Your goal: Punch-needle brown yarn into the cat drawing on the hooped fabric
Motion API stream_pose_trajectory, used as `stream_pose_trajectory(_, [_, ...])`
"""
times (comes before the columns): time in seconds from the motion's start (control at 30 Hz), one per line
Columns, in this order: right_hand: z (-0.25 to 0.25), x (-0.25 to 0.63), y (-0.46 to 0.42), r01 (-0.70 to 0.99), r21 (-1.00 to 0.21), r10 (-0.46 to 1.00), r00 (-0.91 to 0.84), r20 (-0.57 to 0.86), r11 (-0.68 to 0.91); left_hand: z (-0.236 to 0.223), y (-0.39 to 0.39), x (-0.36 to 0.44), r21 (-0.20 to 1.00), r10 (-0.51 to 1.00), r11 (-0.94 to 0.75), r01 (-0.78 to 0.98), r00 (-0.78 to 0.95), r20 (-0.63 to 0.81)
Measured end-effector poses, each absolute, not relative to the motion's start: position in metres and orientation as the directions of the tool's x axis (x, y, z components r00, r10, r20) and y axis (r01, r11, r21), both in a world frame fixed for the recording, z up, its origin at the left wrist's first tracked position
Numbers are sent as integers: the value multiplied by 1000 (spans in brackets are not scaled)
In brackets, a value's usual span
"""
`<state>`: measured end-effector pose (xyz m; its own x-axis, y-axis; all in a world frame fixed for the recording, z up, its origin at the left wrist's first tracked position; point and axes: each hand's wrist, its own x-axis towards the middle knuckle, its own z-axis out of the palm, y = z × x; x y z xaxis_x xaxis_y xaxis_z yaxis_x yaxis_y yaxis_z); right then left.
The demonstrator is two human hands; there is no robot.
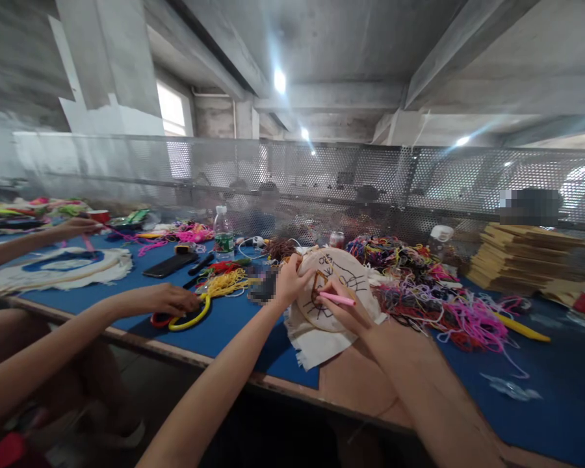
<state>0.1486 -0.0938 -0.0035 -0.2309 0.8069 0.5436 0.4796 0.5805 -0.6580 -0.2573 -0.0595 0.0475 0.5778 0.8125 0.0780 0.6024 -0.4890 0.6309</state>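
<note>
White cloth point(316, 351) with frayed edges is stretched in a round embroidery hoop point(324, 328), tilted up at the table's front edge. Black line drawings cover it, and a brown-orange patch of yarn point(319, 279) shows near its middle. At the hoop's left rim my left hand point(291, 281) grips, fingers behind the edge and thumb toward the front. My right hand point(346, 305) is closed around a pink pen-like punch needle point(338, 299), its tip end at the cloth by the brown-orange patch. The tip itself is too small to make out.
A co-worker's hand point(168, 299) rests by yellow and red loops point(192, 318) at left; another hand point(78, 226) is above a second hoop point(68, 263). Around lie a phone point(169, 264), a bottle point(223, 237), tangled yarn point(468, 318), and stacked brown packets point(521, 257).
</note>
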Motion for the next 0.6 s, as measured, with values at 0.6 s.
stream_pose_trajectory(0.6, [-6,148,-92,510,-631,800,-231,554,584,5,-19,-11,545,756,-548,635,98,647])
